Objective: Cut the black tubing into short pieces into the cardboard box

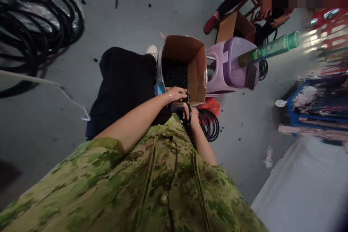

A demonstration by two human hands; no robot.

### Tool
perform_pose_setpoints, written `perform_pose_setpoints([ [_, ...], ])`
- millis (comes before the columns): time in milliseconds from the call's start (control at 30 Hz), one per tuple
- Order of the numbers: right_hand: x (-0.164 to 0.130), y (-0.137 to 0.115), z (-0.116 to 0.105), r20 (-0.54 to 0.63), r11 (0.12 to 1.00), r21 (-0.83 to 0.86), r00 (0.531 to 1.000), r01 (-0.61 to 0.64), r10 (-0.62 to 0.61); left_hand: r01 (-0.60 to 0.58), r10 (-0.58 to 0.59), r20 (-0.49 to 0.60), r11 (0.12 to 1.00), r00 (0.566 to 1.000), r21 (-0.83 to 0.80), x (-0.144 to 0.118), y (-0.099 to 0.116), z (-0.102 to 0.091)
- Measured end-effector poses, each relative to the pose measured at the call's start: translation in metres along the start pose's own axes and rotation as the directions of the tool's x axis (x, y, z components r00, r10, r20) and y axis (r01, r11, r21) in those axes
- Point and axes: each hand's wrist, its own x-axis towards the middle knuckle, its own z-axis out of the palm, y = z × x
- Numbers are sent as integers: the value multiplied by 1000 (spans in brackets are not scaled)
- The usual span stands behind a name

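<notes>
The left hand [178, 93] is closed on a small dark piece at the near rim of the cardboard box [198, 69]. The right hand [190, 113] grips black scissors [188, 110] just beside it. Open floor [239, 152] is left to the right.

1. A green camouflage shirt [152, 185] with short sleeves fills the lower part of the frame.
2. Round olive buttons [163, 198] run down its front placket.
3. A thin silver bracelet [170, 96] circles the left wrist near the centre.
4. Dark trousers [123, 87] cover the legs, and one white shoe [152, 50] shows above them.
</notes>
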Motion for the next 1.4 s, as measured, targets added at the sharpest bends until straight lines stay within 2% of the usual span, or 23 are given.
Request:
perform_pose_setpoints([
  [200,-4,-3,7,-59,997,-57,997,45,-49,64,-70,-59,992,996,-106,4,-2,1],
  [433,0,-5,15,-81,1000,-15,997,-5,3,128,-145,-89,977,985,-169,4,2,1],
  [633,1,1,8,-74,1000,-20,997,-11,10,79,-97,-91,980,991,-184,5,-1,3],
  [733,5,1,-3,19,996,78,998,-54,53,42,-53,-58,983,997,-179,2,0,3],
  [833,11,0,-14,116,982,170,991,-85,65,19,-15,25,986,1000,-167,-2,3,3],
  [900,15,0,-19,129,980,192,991,-52,28,7,3,65,986,998,-165,-3,5,3],
  [1000,15,2,-19,76,990,139,997,-5,-6,5,9,78,984,997,-177,-3,5,2],
  [1167,7,4,-5,-42,999,11,998,-45,45,39,-38,8,980,999,-196,1,2,2],
  [1300,5,1,5,-60,999,17,997,-51,52,51,-59,-28,975,998,-215,1,1,2],
  [1400,6,0,9,-42,998,37,998,-46,48,46,-71,-100,972,992,-229,1,2,1],
])
